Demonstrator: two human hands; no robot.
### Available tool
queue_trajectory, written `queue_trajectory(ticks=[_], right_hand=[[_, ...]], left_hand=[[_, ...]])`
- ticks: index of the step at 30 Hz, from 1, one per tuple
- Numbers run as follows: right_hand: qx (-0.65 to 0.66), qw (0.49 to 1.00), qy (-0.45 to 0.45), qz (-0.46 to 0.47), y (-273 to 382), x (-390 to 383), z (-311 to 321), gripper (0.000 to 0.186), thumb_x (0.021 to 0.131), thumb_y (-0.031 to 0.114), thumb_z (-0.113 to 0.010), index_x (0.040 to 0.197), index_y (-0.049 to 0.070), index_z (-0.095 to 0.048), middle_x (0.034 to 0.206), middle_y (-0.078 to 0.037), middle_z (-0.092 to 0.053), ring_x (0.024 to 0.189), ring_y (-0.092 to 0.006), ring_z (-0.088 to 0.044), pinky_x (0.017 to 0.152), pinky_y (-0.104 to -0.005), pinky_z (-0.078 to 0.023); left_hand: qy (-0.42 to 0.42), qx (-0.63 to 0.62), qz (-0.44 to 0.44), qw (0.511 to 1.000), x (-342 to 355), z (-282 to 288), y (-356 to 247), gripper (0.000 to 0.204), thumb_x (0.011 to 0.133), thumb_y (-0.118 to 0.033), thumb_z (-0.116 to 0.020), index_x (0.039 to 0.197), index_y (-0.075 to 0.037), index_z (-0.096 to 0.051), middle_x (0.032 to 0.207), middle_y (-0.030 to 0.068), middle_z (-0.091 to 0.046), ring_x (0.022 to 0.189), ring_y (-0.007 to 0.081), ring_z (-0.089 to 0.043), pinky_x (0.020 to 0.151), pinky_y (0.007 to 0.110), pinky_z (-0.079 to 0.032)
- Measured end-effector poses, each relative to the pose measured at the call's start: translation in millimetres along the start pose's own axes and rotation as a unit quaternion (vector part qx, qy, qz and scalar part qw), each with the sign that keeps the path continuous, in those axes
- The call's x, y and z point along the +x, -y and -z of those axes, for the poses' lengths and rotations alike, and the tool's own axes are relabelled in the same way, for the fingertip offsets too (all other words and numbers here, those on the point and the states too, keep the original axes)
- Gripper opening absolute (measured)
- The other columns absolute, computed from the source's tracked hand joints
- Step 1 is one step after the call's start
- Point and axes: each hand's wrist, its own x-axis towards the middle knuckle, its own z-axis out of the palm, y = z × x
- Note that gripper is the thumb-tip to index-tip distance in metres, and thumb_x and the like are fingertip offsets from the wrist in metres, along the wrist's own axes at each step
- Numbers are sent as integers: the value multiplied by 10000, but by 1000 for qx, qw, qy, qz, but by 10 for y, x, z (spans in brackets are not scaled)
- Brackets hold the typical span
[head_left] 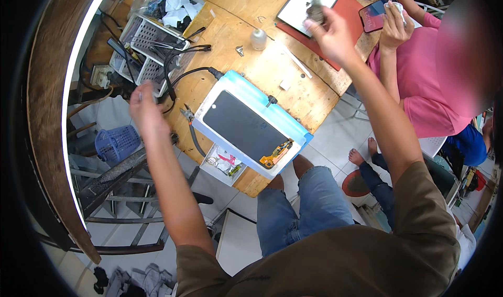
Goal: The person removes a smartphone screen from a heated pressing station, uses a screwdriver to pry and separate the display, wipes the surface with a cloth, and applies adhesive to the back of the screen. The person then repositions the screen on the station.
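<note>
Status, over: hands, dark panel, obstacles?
Left fingers near white basket. Right fingers holding blurred grey object. Dark panel on blue-white machine. Pliers beside it, not across.

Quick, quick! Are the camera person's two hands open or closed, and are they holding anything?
Left hand: blurred; can't tell if it's open, closed or holding something.
Right hand: closed on a small, dark, blurry thing.

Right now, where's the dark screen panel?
In the head view, the dark screen panel lies near the middle, on top of the blue-and-white device on the wooden table, right of the pliers.
</note>
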Motion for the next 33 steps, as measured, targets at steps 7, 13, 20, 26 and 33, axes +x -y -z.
queue_trajectory(ticks=[7,13,20,26,33], right_hand=[[111,993,25,31,578,-513,-66,341,942,175,-745,1198,-17,-630,1051,-60,-682,964,-137,-634,880,-318,-515],[162,979,122,0,904,-939,413,340,954,148,-721,1230,-2,-589,1098,-62,-656,1045,-144,-618,960,-322,-490],[121,955,266,-50,833,-1300,375,405,941,136,-722,1276,-26,-563,1120,-116,-632,1087,-181,-585,975,-337,-467],[136,952,273,-34,707,-1318,260,366,946,136,-713,1251,-10,-574,1110,-76,-621,1043,-158,-590,958,-327,-473],[130,952,277,-27,699,-1291,178,338,956,120,-701,1247,-7,-584,1104,-61,-628,1056,-144,-604,982,-321,-477]], left_hand=[[20,-73,-107,991,-539,432,90,191,1045,-255,-626,1048,-72,-572,757,-43,-436,657,54,-407,541,239,-311],[43,-89,-14,995,-2074,1196,587,118,1054,-161,-569,1004,-70,-513,752,-8,-435,656,66,-398,544,238,-325],[55,-59,184,980,-3346,1659,1126,111,1050,-176,-568,1019,-97,-498,792,-7,-457,689,71,-419,563,242,-333],[14,-69,218,973,-3490,1627,1223,138,1019,-186,-625,1009,-101,-517,768,-13,-463,672,76,-430,587,250,-370],[11,-73,249,966,-3492,1625,1294,127,1020,-180,-623,1016,-104,-521,799,-15,-472,695,80,-446,592,251,-371]])
